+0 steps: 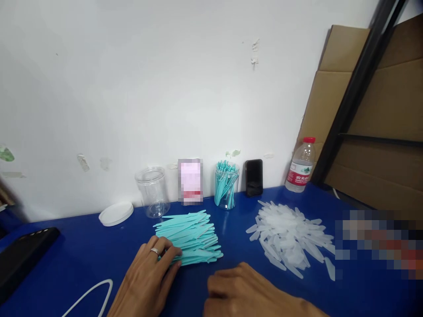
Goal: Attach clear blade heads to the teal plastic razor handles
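Observation:
A heap of slim turquoise plastic sticks (194, 235) with tapered ends lies on the blue table, roughly side by side. My left hand (148, 270), with a ring on one finger, is closed at the heap's near left end, its bent fingers and thumb against the sticks. To the right and nearer me, my right hand (241, 290) is curled with its knuckles up; whatever its fingers hold, if anything, is hidden. Beyond it on the right spreads a loose pile of translucent white blade-shaped plastic pieces (289, 233).
By the wall stand a clear jar (153, 189), a blurred pink card (191, 180), a jar of turquoise sticks (226, 185), a black phone-like device (254, 177) and a red-capped bottle (300, 167). A white lid (116, 214), black case (28, 255) and white cable (90, 290) lie left.

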The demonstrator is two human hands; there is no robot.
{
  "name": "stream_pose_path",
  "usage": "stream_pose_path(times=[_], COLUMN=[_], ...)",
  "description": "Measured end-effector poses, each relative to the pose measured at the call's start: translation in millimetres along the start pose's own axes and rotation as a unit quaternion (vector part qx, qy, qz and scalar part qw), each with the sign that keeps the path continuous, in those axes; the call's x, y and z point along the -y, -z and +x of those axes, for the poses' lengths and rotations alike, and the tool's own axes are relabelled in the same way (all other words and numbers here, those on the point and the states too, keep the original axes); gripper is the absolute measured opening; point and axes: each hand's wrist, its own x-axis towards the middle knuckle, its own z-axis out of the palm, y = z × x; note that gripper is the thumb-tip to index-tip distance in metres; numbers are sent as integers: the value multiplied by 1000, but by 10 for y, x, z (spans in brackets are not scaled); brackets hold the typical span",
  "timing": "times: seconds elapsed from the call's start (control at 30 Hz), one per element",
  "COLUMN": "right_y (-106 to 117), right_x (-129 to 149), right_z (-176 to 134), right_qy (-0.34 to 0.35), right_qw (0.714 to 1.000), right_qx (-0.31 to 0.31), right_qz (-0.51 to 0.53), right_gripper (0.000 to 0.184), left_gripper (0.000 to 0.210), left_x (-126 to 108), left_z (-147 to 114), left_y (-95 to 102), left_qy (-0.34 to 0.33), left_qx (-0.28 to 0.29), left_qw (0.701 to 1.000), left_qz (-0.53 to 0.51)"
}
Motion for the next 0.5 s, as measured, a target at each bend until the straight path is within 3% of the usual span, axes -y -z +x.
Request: stream_pose_path(times=[0.13,0.2,0.27,0.33,0.37,0.5], right_y=[124,251,395,526,577,632], right_x=[-105,-254,-462,-676,-766,-915], right_z=[-24,-40,-76,-144,-187,-322], right_qy=[-57,-122,-216,-340,-369,-379], right_qw=[989,968,944,921,914,922], right_qx=[-132,-217,-248,-186,-161,-55], right_qz=[25,36,21,-35,-48,-55], right_gripper=[19,23,26,24,23,13], left_gripper=[14,13,13,19,20,16], left_x=[1,7,27,61,80,123], left_z=[12,8,-5,-18,-21,9], left_y=[1,-3,-15,-38,-54,-132], left_qy=[-26,-26,-20,-34,-46,-84], left_qx=[-14,-16,-28,-50,-60,-91], left_qw=[999,999,999,997,995,991], left_qz=[16,27,40,53,58,40])
